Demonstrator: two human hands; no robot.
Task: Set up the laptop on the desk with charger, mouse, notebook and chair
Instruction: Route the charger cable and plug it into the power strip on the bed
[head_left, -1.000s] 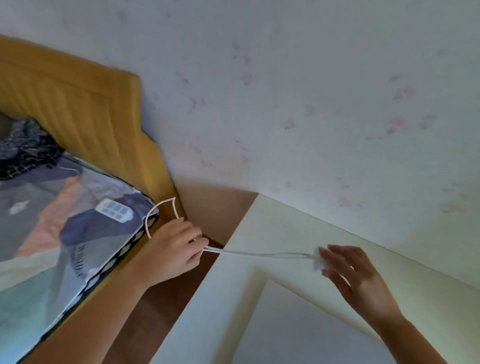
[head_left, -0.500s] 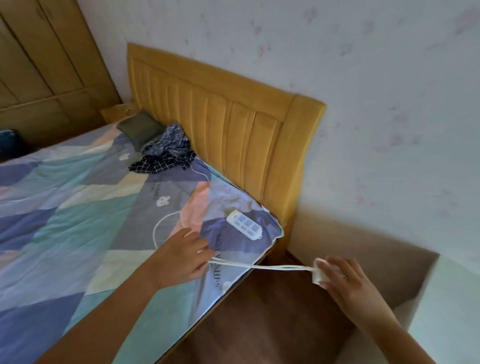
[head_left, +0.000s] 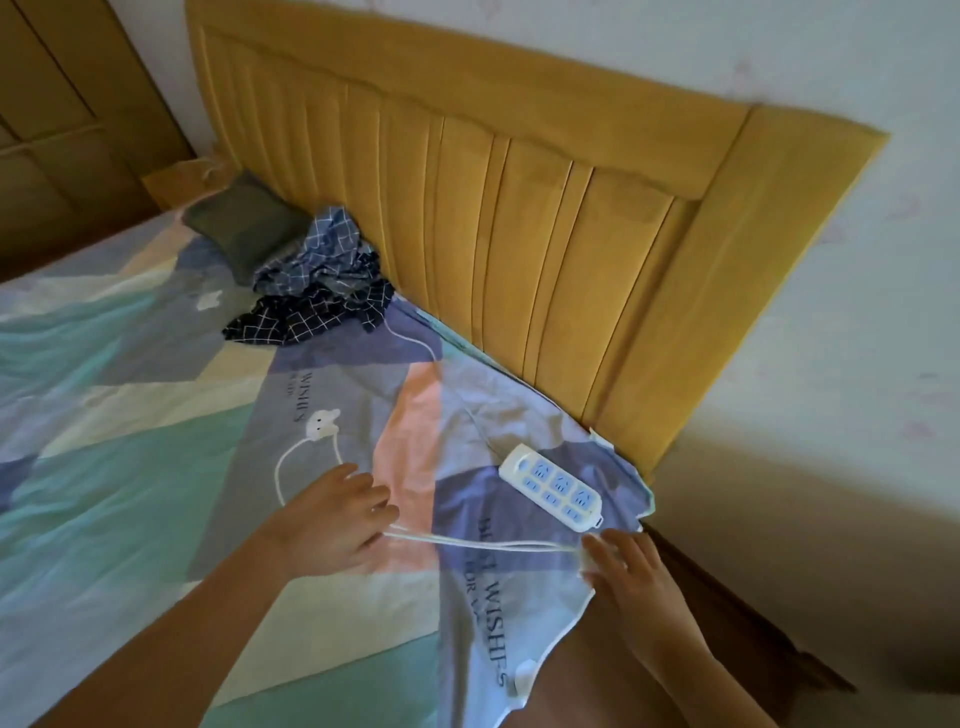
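The left hand's (head_left: 337, 525) curled fingers pinch the thin white charger cable (head_left: 483, 544), stretched taut across lower centre frame to the right hand (head_left: 631, 577), whose fingers close on the small white charger brick (head_left: 586, 558) beside the white-and-blue plastic power strip (head_left: 553, 487). Best keep the cable untangled and line the prongs squarely. Both forearms reach from the lower edge over the patchwork bedsheet (head_left: 156, 415).

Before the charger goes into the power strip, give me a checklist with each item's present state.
1. Right hand holds the charger plug: ok.
2. Left hand grips the charger cable: ok.
3. Power strip lies face up on the bedsheet, sockets free: ok.
4. Strip itself powered: cannot tell.
5. Plug prongs facing the sockets: cannot tell.
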